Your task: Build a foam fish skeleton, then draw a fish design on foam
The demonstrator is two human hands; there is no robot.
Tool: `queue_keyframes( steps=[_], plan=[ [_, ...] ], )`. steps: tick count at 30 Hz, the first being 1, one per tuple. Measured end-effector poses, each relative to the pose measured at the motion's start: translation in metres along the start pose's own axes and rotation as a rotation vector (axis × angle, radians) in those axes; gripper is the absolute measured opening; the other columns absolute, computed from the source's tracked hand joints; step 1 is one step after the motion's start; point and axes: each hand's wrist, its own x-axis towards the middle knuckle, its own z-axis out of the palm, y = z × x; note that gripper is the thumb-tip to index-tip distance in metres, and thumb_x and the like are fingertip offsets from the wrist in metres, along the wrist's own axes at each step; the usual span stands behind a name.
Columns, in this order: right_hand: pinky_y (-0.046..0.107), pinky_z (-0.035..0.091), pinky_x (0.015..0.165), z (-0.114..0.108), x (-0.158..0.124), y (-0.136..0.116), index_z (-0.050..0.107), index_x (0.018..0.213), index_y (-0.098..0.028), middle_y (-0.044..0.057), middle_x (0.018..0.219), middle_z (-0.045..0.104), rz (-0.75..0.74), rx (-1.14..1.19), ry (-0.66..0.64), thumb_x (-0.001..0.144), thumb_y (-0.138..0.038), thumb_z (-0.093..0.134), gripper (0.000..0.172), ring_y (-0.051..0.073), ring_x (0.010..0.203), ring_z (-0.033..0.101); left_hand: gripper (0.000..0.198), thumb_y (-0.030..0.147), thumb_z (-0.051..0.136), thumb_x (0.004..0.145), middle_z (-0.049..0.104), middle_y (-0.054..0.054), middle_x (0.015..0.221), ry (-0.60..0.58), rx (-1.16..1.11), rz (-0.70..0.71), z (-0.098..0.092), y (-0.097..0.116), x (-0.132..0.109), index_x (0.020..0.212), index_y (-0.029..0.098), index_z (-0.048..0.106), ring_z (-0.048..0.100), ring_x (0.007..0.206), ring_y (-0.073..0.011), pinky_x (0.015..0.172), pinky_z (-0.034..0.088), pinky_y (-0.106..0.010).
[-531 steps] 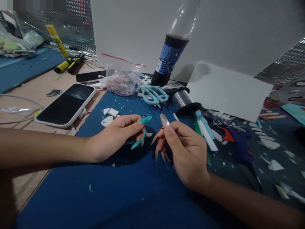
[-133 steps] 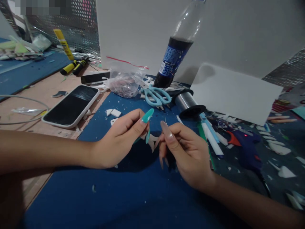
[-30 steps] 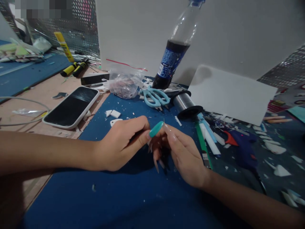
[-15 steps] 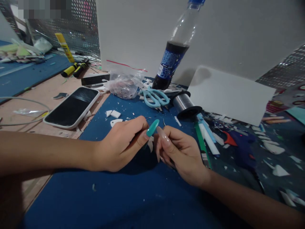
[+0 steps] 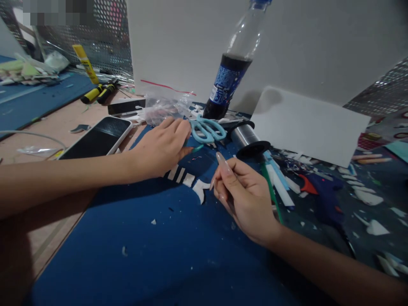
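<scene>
Head view: my left hand (image 5: pixel 162 146) lies spread open, fingertips at the teal scissors (image 5: pixel 208 129), eleven o'clock from my right hand (image 5: pixel 247 195), pinched shut; a white cutout (image 5: pixel 200 190) lies at its nine o'clock.

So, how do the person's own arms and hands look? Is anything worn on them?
No sleeve, watch, bracelet or ring shows on either arm. The left hand shows one long teal nail. The right hand has long, pointed pale nails with a glossy finish.
</scene>
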Motion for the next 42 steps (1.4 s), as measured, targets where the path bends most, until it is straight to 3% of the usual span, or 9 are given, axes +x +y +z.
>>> queue_keyframes(
  steps=[4,8,13,18,21,27,31,34,42],
  plan=[
    [0.010,0.027,0.030,0.000,0.000,0.000,0.055,0.069,-0.020,-0.008,0.043,0.044,0.019,0.023,-0.001,0.093,-0.034,0.054,0.027,0.003,0.031,0.036,0.029,0.040,0.048,0.093,0.057,-0.010,0.088,-0.153,-0.004,0.051,0.008,-0.002,0.002,0.091,0.012,0.050,0.053,0.084,-0.0251,0.073,0.043,-0.034],
    [0.010,0.028,0.029,0.001,0.000,0.000,0.056,0.070,-0.020,-0.008,0.044,0.045,0.030,0.018,-0.025,0.093,-0.034,0.054,0.027,0.002,0.031,0.036,0.042,0.051,0.046,0.091,0.057,-0.013,0.092,-0.219,-0.029,0.072,0.013,-0.004,0.006,0.092,0.009,0.053,0.051,0.084,-0.0258,0.076,0.042,-0.037],
    [0.010,0.028,0.028,0.002,-0.001,0.000,0.055,0.069,-0.019,-0.009,0.044,0.045,0.019,0.011,-0.035,0.093,-0.034,0.054,0.028,0.001,0.029,0.036,0.025,0.035,0.046,0.095,0.060,-0.009,0.087,-0.337,-0.116,0.210,0.014,-0.004,0.010,0.090,0.013,0.057,0.051,0.080,-0.0224,0.070,0.037,-0.032],
    [0.011,0.027,0.027,0.002,-0.004,-0.002,0.055,0.069,-0.019,-0.009,0.043,0.046,0.007,-0.022,-0.049,0.093,-0.035,0.054,0.029,0.001,0.027,0.035,0.009,0.013,0.052,0.089,0.063,-0.006,0.080,-0.338,-0.027,0.320,0.006,0.003,0.011,0.088,0.016,0.060,0.052,0.081,-0.0226,0.061,0.028,-0.030],
    [0.012,0.027,0.028,0.002,-0.005,-0.003,0.054,0.069,-0.019,-0.009,0.042,0.045,0.001,-0.048,-0.049,0.093,-0.036,0.054,0.030,0.002,0.027,0.035,0.016,0.002,0.056,0.082,0.064,-0.004,0.081,-0.345,-0.023,0.357,0.002,0.005,0.011,0.088,0.017,0.060,0.052,0.079,-0.0217,0.058,0.023,-0.030],
    [0.013,0.025,0.027,0.003,-0.003,-0.003,0.055,0.070,-0.019,-0.009,0.043,0.045,0.002,-0.049,-0.028,0.092,-0.038,0.054,0.029,0.002,0.027,0.035,0.012,0.006,0.054,0.086,0.066,-0.004,0.085,-0.357,-0.003,0.424,0.002,0.001,0.011,0.088,0.016,0.059,0.053,0.077,-0.0192,0.057,0.025,-0.030],
    [0.012,0.024,0.027,0.002,-0.003,-0.001,0.054,0.069,-0.019,-0.009,0.043,0.045,0.006,-0.031,-0.034,0.093,-0.037,0.054,0.029,0.001,0.027,0.035,0.012,0.010,0.050,0.088,0.066,-0.005,0.081,-0.279,0.127,0.395,0.001,0.000,0.008,0.085,0.016,0.060,0.055,0.079,-0.0210,0.059,0.025,-0.031],
    [0.012,0.024,0.027,0.001,-0.003,0.000,0.054,0.070,-0.019,-0.009,0.043,0.044,0.015,-0.023,-0.040,0.093,-0.037,0.054,0.029,0.001,0.027,0.035,0.013,0.007,0.052,0.085,0.067,-0.005,0.077,-0.296,0.175,0.376,-0.001,0.002,0.008,0.082,0.016,0.061,0.056,0.079,-0.0215,0.060,0.026,-0.031],
    [0.013,0.023,0.026,0.003,-0.002,-0.002,0.054,0.068,-0.019,-0.009,0.041,0.043,0.018,-0.040,-0.028,0.091,-0.038,0.055,0.030,0.002,0.026,0.034,0.012,0.010,0.052,0.088,0.066,-0.005,0.078,-0.370,0.014,0.421,0.003,-0.001,0.011,0.083,0.016,0.061,0.057,0.075,-0.0186,0.059,0.031,-0.029]
  ],
)
